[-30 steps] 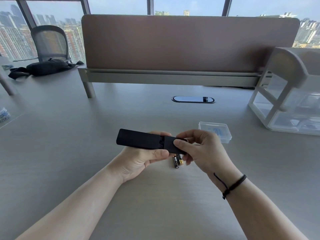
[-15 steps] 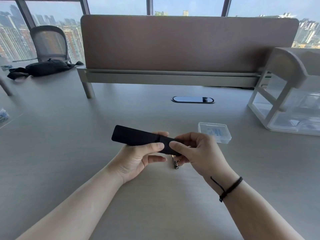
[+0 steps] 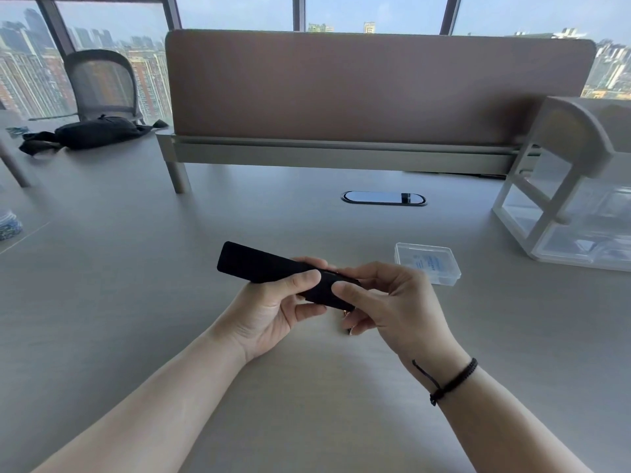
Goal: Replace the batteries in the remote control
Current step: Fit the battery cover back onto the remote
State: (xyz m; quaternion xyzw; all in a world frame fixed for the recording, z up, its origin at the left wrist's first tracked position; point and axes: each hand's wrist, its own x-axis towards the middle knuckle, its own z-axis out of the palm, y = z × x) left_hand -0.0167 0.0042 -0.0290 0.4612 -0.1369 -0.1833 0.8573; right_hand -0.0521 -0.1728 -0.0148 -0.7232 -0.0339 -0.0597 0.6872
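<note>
Remote (image 3: 269, 268) is up off the desk (image 3: 136, 302), held between both my hands, long axis running left-far to right-near. My left hand (image 3: 269, 312) grips its middle: thumb curled over the top face, other fingers wrapped under. My right hand (image 3: 389, 302) pinches the near end, thumb (image 3: 345, 289) pressed flat on the top face, remaining fingers curled beneath.

Under my right hand, only a sliver of something gold and dark (image 3: 347, 319) shows on the desk; probably batteries, but I can't tell how many, or whether they are old or new. A clear plastic box (image 3: 426, 264) sits on the desk just right of my hands, lid closed, contents unclear.

Progress, as a guess: my thumb placement reads as sliding the back cover on or off; which way, I can't tell. The cover seam is hidden by my fingers. If the cells on the desk are the old ones, swap is near finished. If not, removal is done and loading plus closing remain.
</note>
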